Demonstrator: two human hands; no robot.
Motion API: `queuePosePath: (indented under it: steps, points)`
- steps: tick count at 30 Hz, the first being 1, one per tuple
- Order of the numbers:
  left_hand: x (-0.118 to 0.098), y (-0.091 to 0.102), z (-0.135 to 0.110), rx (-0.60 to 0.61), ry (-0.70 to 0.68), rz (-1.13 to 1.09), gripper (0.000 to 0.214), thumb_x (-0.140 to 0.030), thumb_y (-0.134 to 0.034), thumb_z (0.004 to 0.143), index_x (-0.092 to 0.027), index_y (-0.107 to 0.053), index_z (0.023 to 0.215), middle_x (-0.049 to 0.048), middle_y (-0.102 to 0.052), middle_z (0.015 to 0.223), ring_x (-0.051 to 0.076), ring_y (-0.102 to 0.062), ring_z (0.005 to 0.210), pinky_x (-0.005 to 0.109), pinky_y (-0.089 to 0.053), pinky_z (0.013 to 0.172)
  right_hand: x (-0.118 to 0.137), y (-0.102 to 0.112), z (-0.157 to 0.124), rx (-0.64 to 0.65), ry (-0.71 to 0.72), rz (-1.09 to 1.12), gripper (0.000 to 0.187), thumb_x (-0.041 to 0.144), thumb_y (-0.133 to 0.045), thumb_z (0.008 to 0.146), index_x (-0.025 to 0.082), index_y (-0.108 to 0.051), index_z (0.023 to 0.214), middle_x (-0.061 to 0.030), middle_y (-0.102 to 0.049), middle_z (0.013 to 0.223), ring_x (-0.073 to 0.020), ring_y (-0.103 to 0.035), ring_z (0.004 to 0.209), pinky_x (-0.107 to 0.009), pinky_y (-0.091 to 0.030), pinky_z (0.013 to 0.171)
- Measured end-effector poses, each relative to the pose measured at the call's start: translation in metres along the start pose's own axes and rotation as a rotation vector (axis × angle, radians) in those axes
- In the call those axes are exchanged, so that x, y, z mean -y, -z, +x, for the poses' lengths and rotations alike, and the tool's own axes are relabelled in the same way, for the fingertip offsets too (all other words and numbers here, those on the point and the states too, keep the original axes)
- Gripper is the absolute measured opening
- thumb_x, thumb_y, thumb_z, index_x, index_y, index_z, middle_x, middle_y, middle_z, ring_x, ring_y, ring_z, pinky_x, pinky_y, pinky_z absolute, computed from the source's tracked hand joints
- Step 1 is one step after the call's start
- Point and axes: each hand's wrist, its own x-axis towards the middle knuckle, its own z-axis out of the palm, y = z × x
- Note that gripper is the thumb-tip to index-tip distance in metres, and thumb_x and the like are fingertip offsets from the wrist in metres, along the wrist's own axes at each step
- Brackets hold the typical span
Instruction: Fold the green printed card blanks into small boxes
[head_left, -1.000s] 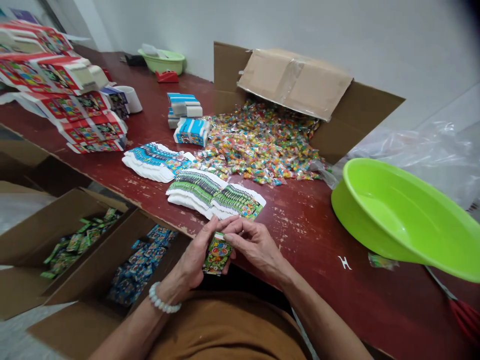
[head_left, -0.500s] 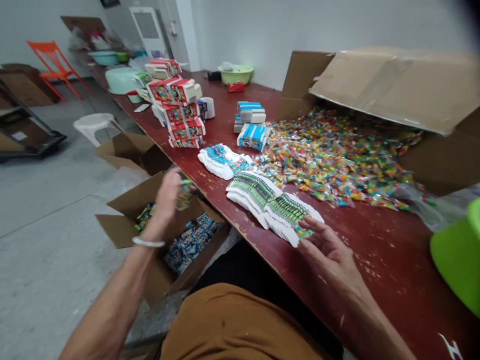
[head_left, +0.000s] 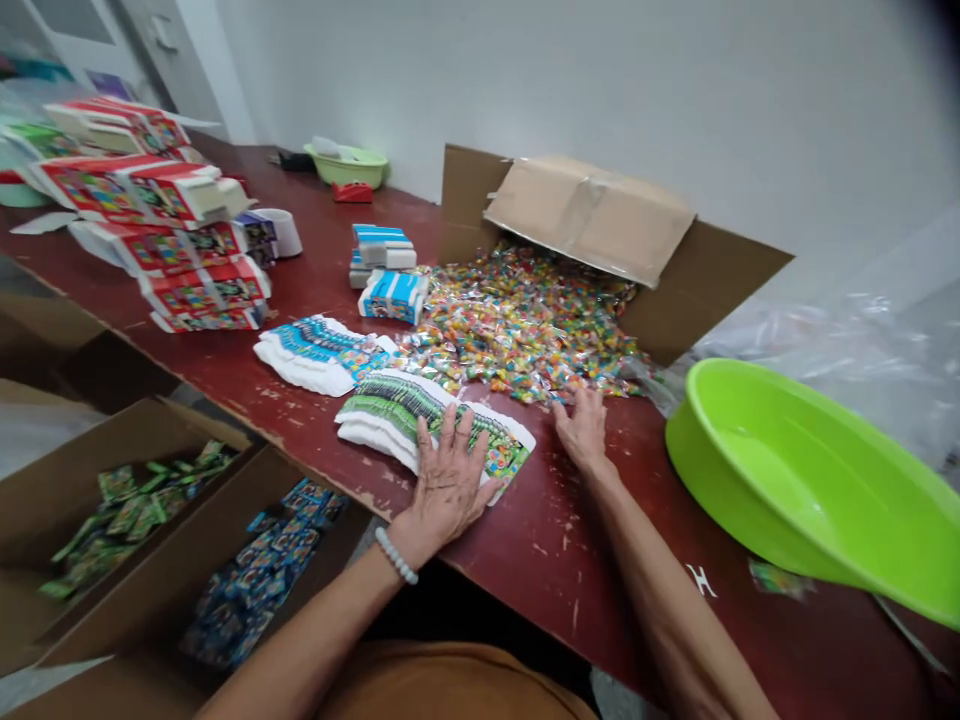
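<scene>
My left hand (head_left: 448,485), a pale beaded bracelet at its wrist, lies with fingers spread on a fanned row of green-and-white printed cartons, folded flat (head_left: 397,405). The near end of the row shows a colourful print. My right hand (head_left: 583,432) is at the front edge of a heap of small wrapped candies (head_left: 517,330). Its thumb stands apart from the fingers, and nothing shows in it; whether the fingertips touch a candy is hard to tell. Beside the green row lies a similar blue row of flat cartons (head_left: 315,350).
A tipped cardboard box (head_left: 592,215) stands behind the candies. The bright green basin (head_left: 750,490) is at right. Bundled red cartons (head_left: 202,285) and blue cartons (head_left: 394,297) stand at left and centre. Below the table edge, boxes hold green packets (head_left: 135,505) and blue packets (head_left: 274,560).
My left hand came from over the floor boxes, where it held a small green packet, onto the green cartons. My right hand left their near end for the candy edge. The view swung right.
</scene>
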Motion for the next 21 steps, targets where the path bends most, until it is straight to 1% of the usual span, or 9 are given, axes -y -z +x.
queuePosePath:
  steps: [2, 4, 8, 11, 13, 15, 18, 19, 21]
  points:
    - [0.003, -0.006, 0.004, 0.006, -0.005, 0.023, 0.058, -0.048, -0.063, 0.086, -0.014, -0.061, 0.133, 0.0236, -0.042, 0.152, 0.046, -0.026, 0.145, 0.074, -0.009, 0.113, 0.004, -0.003, -0.021, 0.074, 0.071, -0.006, 0.037, 0.042, -0.057, 0.084, 0.022, -0.065, 0.115, -0.0127, -0.059, 0.118, -0.0301, -0.053, 0.109, -0.047, -0.041, 0.096]
    - [0.007, -0.010, 0.005, 0.004, -0.002, 0.033, 0.058, -0.048, -0.061, 0.088, -0.014, -0.060, 0.134, 0.0232, -0.043, 0.152, 0.045, -0.026, 0.145, 0.074, -0.008, 0.113, 0.009, -0.006, -0.044, 0.178, 0.128, -0.044, 0.043, 0.050, -0.065, 0.081, 0.024, -0.065, 0.115, -0.0113, -0.060, 0.119, -0.0300, -0.053, 0.105, -0.044, -0.043, 0.090]
    - [0.008, -0.016, 0.002, -0.001, -0.005, 0.049, 0.062, -0.051, -0.059, 0.088, -0.012, -0.058, 0.136, 0.0249, -0.042, 0.152, 0.045, -0.026, 0.145, 0.074, -0.006, 0.112, 0.014, -0.008, -0.067, 0.200, 0.020, -0.067, 0.053, 0.060, -0.071, 0.072, 0.020, -0.066, 0.108, -0.0147, -0.059, 0.117, -0.0347, -0.051, 0.105, -0.047, -0.042, 0.087]
    - [0.006, -0.017, 0.003, 0.002, -0.011, 0.051, 0.067, -0.054, -0.060, 0.087, -0.009, -0.057, 0.137, 0.0270, -0.041, 0.152, 0.046, -0.024, 0.145, 0.074, -0.005, 0.112, 0.012, -0.004, -0.063, 0.135, -0.145, 0.247, 0.050, 0.053, -0.082, 0.058, 0.020, -0.065, 0.092, -0.0111, -0.062, 0.101, -0.0319, -0.054, 0.098, -0.045, -0.043, 0.085]
    - [0.005, -0.014, 0.005, 0.002, -0.020, 0.031, 0.070, -0.055, -0.061, 0.085, -0.007, -0.057, 0.136, 0.0286, -0.042, 0.151, 0.047, -0.025, 0.145, 0.075, -0.005, 0.112, 0.011, 0.002, -0.059, 0.121, -0.230, 0.472, 0.043, 0.052, -0.079, 0.060, 0.020, -0.062, 0.084, -0.0072, -0.064, 0.087, -0.0265, -0.057, 0.085, -0.040, -0.045, 0.078]
    - [0.003, -0.006, 0.007, -0.015, -0.019, -0.038, 0.070, -0.053, -0.063, 0.085, -0.006, -0.057, 0.136, 0.0287, -0.042, 0.150, 0.047, -0.025, 0.145, 0.074, -0.005, 0.113, 0.014, 0.013, -0.056, 0.144, -0.258, 0.601, 0.040, 0.056, -0.070, 0.069, 0.019, -0.060, 0.082, -0.0045, -0.065, 0.078, -0.0215, -0.059, 0.073, -0.036, -0.048, 0.070]
    - [0.001, 0.018, 0.011, -0.016, 0.045, -0.395, 0.068, -0.049, -0.063, 0.086, -0.009, -0.051, 0.140, 0.0236, -0.045, 0.150, 0.040, -0.032, 0.144, 0.064, -0.016, 0.117, 0.028, 0.036, -0.057, 0.190, -0.245, 0.730, 0.040, 0.057, -0.068, 0.074, 0.019, -0.062, 0.085, -0.0034, -0.069, 0.079, -0.0177, -0.061, 0.070, -0.031, -0.049, 0.067]
    - [0.000, 0.027, 0.012, 0.040, 0.095, -0.603, 0.066, -0.049, -0.061, 0.087, -0.012, -0.050, 0.141, 0.0211, -0.049, 0.148, 0.037, -0.039, 0.140, 0.059, -0.025, 0.116, 0.035, 0.044, -0.059, 0.221, -0.229, 0.791, 0.038, 0.054, -0.070, 0.073, 0.019, -0.063, 0.086, -0.0030, -0.069, 0.080, -0.0169, -0.061, 0.071, -0.029, -0.050, 0.067]
    - [-0.002, 0.045, 0.011, 0.314, 0.207, -1.094, 0.060, -0.051, -0.059, 0.087, -0.016, -0.054, 0.136, 0.0176, -0.062, 0.135, 0.033, -0.058, 0.124, 0.049, -0.045, 0.103, 0.052, 0.058, -0.063, 0.309, -0.184, 0.913, 0.033, 0.049, -0.075, 0.073, 0.019, -0.064, 0.084, -0.0015, -0.068, 0.079, -0.0150, -0.060, 0.071, -0.027, -0.049, 0.068]
